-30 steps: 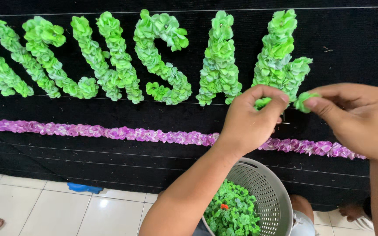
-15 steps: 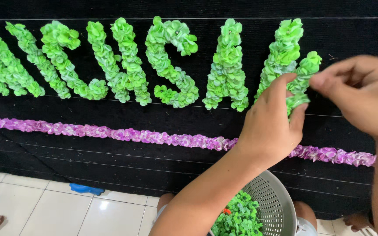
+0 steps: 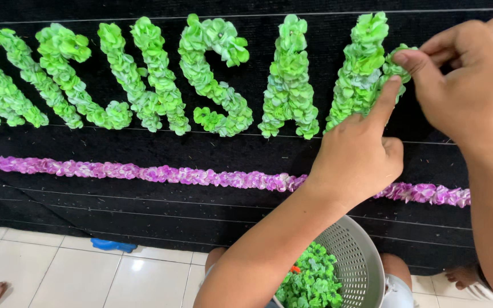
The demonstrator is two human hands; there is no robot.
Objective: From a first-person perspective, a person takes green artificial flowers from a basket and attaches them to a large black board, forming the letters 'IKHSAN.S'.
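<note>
Since the earlier frame both hands sit higher against the board, and the left hand (image 3: 356, 155) now stretches its index finger up to the green flower tuft (image 3: 396, 61) instead of lying flat over it. Right hand (image 3: 475, 80), entering from 3 o'clock, pinches that same tuft between thumb and forefinger; grip closed on it. Left hand holds nothing: remaining fingers curled loosely, index tip pressing the tuft's lower edge. Tuft lies at 1 o'clock in the view, touching the right stroke of the last letter (image 3: 360, 74). Sign: a black felt board (image 3: 144, 199) standing upright, carrying a row of large block letters built from crumpled light-green flower tufts, running from 9 o'clock to 1 o'clock; shades vary from pale to bright green. Below the letters, a narrow purple-and-white flower strip (image 3: 155, 173) crosses the board left to right, passing behind the left wrist. At 6 o'clock, a grey perforated basket (image 3: 354, 258) rests on the person's lap, part-filled with loose green tufts (image 3: 310, 284). White floor tiles (image 3: 75, 274) at 7 o'clock; a blue scrap (image 3: 113, 245) lies against the board's foot.
</note>
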